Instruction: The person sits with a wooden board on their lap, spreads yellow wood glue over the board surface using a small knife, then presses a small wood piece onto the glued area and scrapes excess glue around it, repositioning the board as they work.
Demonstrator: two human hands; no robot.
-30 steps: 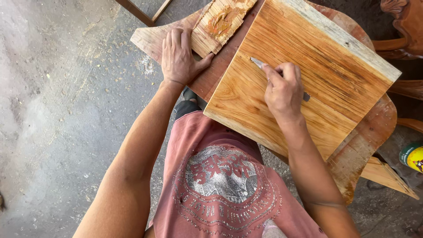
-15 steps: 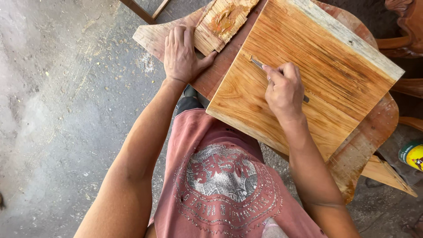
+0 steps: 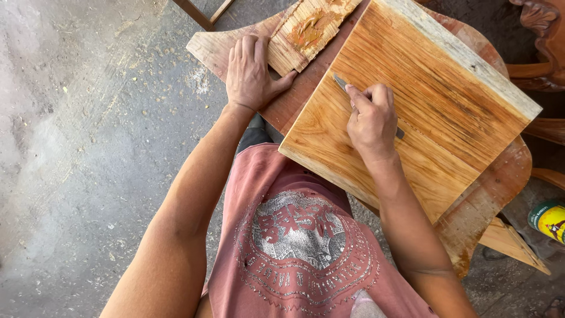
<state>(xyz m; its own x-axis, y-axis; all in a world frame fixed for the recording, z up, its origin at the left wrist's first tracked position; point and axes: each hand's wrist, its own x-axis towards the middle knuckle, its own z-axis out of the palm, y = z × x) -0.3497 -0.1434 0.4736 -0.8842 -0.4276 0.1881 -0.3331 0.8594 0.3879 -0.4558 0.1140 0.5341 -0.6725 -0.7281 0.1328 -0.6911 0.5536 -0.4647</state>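
Gripping a thin metal blade [image 3: 341, 82], the right hand [image 3: 372, 121] had slid slightly toward 10 o'clock across the pale wooden board [image 3: 447, 100] within the last second, so scraping continued; the left hand [image 3: 252, 69] stayed flat, fingers spread, at the board's 9 o'clock on the reddish table [image 3: 294, 103].

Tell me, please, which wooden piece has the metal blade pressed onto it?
The big pale square board, under the right hand holding the blade; the left hand rests on the darker slab beneath.
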